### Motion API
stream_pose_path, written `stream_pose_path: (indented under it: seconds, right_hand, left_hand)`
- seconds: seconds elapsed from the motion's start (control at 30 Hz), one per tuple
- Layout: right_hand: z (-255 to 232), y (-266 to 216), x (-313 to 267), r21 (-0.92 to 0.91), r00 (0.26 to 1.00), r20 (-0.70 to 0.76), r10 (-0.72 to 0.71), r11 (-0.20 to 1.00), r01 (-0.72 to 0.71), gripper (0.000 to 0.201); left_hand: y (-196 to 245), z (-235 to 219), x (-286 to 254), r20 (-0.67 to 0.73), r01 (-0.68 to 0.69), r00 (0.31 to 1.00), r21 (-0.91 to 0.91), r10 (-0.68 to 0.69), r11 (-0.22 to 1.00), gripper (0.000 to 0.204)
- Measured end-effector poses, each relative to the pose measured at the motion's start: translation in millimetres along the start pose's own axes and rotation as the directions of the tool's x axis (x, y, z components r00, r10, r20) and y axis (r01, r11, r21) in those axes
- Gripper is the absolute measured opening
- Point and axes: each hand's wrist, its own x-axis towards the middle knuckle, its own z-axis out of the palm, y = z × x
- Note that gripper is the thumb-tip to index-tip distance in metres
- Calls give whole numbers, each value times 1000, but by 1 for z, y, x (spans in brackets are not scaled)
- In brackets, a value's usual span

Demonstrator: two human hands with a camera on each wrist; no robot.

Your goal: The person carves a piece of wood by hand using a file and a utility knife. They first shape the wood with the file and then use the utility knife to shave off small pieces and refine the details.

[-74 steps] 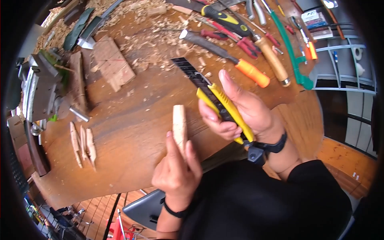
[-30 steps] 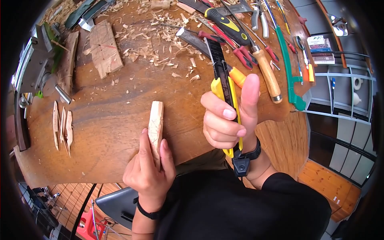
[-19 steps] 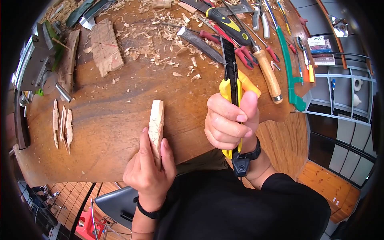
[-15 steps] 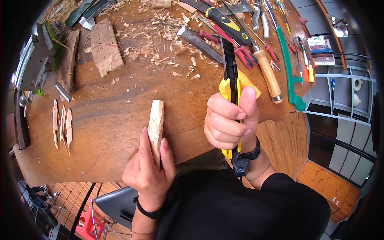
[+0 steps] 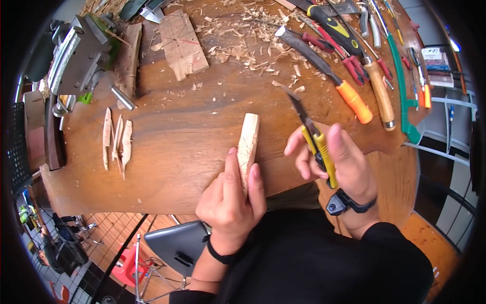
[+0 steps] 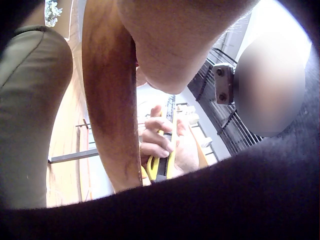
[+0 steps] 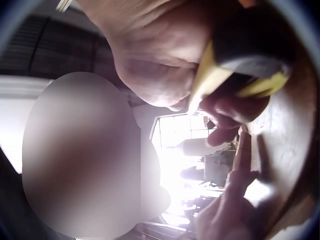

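Through the head view, I have the left hand (image 5: 225,205) low in the middle, thumb and fingers clamped on a short wooden piece (image 5: 248,139) that points away from the body over the near edge of the tabletop (image 5: 187,152). I can't tell whether the wood touches the surface below it. The right hand (image 5: 355,164) holds a yellow utility knife (image 5: 327,156), its fingers curled along the handle and its thumb raised. The blade is out, slanting away from the body and to the left, well apart from the wood. To the left I see thin carved slivers (image 5: 117,137) lying together, with a metal vise (image 5: 81,55) beyond them. A marked board (image 5: 182,45) lies near loose shavings (image 5: 243,43). On the far right are an orange-handled chisel (image 5: 354,103) and a wooden-handled tool (image 5: 378,91), lying near each other.

In the left wrist view, I get the right hand's fingers wrapped over the knife, past the table edge, with an olive trouser leg (image 6: 30,110) on one side. I can't make out the left grip here.

In the right wrist view, the yellow handle sits close up against the right palm, blurred. The left hand shows beyond it, one finger extended; a bright window (image 7: 172,129) glares behind.
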Motion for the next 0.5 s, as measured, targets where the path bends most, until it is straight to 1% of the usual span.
stream_pose_path:
  seconds: [0.03,0.07,0.1,0.13,0.17,0.2,0.27,0.3,0.33,0.4,0.43,0.5]
  right_hand:
    - [1,-3,-1,-235,998,-34,-54,971,44,64]
    - [4,-1,-2,-212,997,-48,-61,976,50,64]
    - [8,3,-3,-379,989,-63,-130,920,97,58]
    - [12,5,-4,-535,978,-69,-199,834,132,52]
    - [16,-1,-4,-608,980,-75,-184,788,101,46]
    - [19,-1,-4,-583,977,-102,-189,807,96,46]
    - [22,0,-3,-743,973,-49,-227,659,116,47]
    - [22,0,-2,-776,970,-37,-241,619,124,46]
    - [23,0,-2,-765,968,-58,-245,634,115,46]
    - [23,-1,-2,-807,977,-19,-213,580,111,46]
    - [23,-2,-2,-803,977,-32,-212,587,101,46]
    - [24,-4,-1,-837,982,-17,-187,540,88,44]
  left_hand:
    - [-3,2,0,-21,-34,999,-3,34,999,39]
    - [-3,1,1,-3,-55,998,7,55,998,39]
    - [-2,0,0,2,-38,999,8,38,999,40]
    - [-2,0,0,7,-22,1000,12,22,1000,40]
    - [-4,4,-2,-25,-27,999,-16,26,1000,42]
    - [-3,1,-1,3,-34,999,-15,34,999,44]
    - [-4,2,-2,5,-43,999,-37,43,998,44]
    - [-2,-1,-2,49,-17,999,-49,20,999,43]
    - [-3,-1,-3,65,-36,997,-45,39,998,43]
    - [-6,1,-4,37,-43,998,-64,45,997,43]
    - [-6,2,-3,19,-59,998,-80,61,995,42]
    - [-6,2,-3,24,-50,998,-89,52,995,43]
